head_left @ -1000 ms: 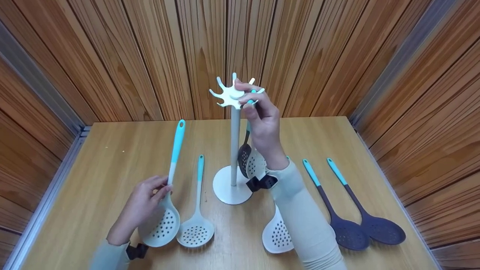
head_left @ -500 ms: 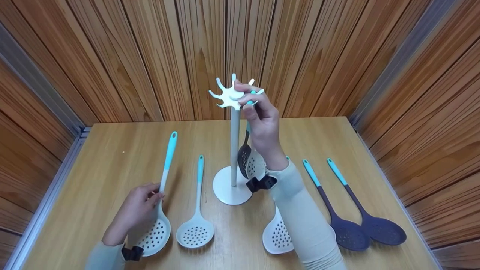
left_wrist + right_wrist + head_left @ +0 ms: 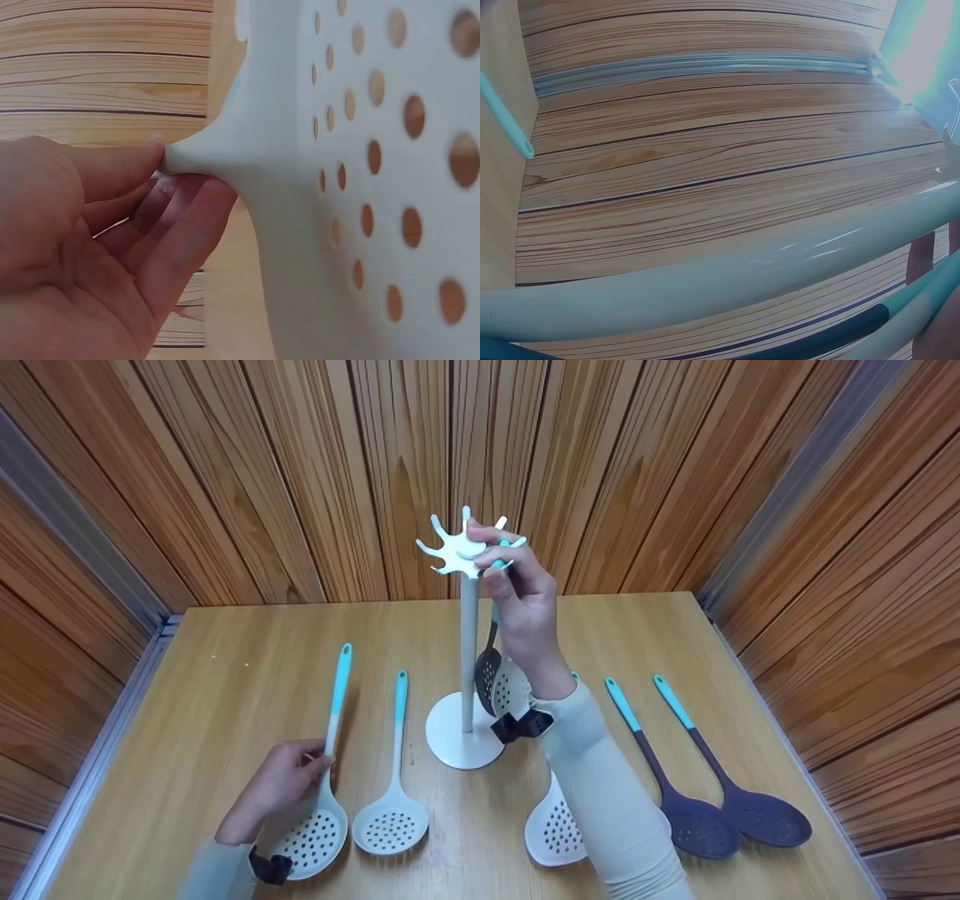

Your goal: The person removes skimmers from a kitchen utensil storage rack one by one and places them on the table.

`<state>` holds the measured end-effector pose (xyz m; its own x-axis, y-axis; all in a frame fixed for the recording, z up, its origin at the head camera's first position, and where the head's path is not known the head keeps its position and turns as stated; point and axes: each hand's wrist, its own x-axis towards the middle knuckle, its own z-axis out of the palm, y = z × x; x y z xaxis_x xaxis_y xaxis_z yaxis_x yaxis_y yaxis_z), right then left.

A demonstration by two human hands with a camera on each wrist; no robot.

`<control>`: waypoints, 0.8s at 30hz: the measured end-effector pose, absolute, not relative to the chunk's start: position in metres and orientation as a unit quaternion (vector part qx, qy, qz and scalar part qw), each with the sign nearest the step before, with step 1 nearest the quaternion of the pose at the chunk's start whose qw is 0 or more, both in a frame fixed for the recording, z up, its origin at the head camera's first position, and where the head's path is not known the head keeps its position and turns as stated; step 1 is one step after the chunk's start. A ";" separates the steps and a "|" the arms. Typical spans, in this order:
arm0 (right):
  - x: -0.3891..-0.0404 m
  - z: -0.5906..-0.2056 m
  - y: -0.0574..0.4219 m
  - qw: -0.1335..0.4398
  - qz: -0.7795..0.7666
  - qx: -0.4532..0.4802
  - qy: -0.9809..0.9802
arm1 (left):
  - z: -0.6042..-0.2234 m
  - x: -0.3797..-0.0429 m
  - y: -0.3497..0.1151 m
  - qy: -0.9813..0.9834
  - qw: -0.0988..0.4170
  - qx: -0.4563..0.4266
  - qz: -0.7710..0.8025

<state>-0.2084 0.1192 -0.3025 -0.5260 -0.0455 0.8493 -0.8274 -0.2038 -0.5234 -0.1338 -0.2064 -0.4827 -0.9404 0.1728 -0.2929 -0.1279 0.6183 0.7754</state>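
My left hand (image 3: 279, 784) pinches the neck of a white skimmer (image 3: 319, 836) with a turquoise handle, low over the table's left side. In the left wrist view, thumb and fingers grip that neck beside the holed bowl (image 3: 300, 180). At the top of a white utensil stand (image 3: 469, 652), my right hand (image 3: 529, 611) holds the turquoise handle of another white skimmer (image 3: 511, 690) by a hook. Its bowl hangs beside a dark skimmer (image 3: 487, 675), partly behind my wrist. The right wrist view catches only fingers (image 3: 921, 259) at its edge, near the handles.
A white skimmer (image 3: 391, 825) lies left of the stand. Right of it lie another white one (image 3: 553, 829), partly under my right forearm, and two dark ones (image 3: 705, 829) (image 3: 769, 817) with touching bowls. Wood-panelled walls (image 3: 405, 480) enclose the table.
My left hand has moved the white skimmer left and down towards the table, then slightly back right; its handle end is lower. The right hand stays at the top of the stand.
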 end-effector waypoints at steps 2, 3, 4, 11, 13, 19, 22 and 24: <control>-0.208 -0.302 0.119 0.290 0.672 0.390 -0.559 | -0.486 -0.134 -0.206 0.880 0.181 0.005 0.440; -0.208 -0.302 0.119 0.289 0.672 0.390 -0.559 | -0.488 -0.134 -0.206 0.878 0.184 0.001 0.441; -0.208 -0.303 0.119 0.288 0.673 0.390 -0.558 | -0.489 -0.134 -0.205 0.877 0.188 -0.004 0.443; -0.208 -0.302 0.119 0.287 0.673 0.390 -0.558 | -0.498 -0.135 -0.201 0.861 0.198 -0.032 0.467; -0.208 -0.303 0.119 0.285 0.675 0.391 -0.558 | -0.500 -0.135 -0.200 0.854 0.198 -0.039 0.480; -0.208 -0.302 0.120 0.277 0.681 0.390 -0.554 | -0.505 -0.135 -0.196 0.830 0.200 -0.065 0.516; -0.208 -0.303 0.120 0.276 0.682 0.390 -0.553 | -0.506 -0.136 -0.195 0.832 0.198 -0.065 0.514; -0.208 -0.303 0.120 0.276 0.683 0.391 -0.551 | -0.505 -0.136 -0.195 0.834 0.199 -0.064 0.510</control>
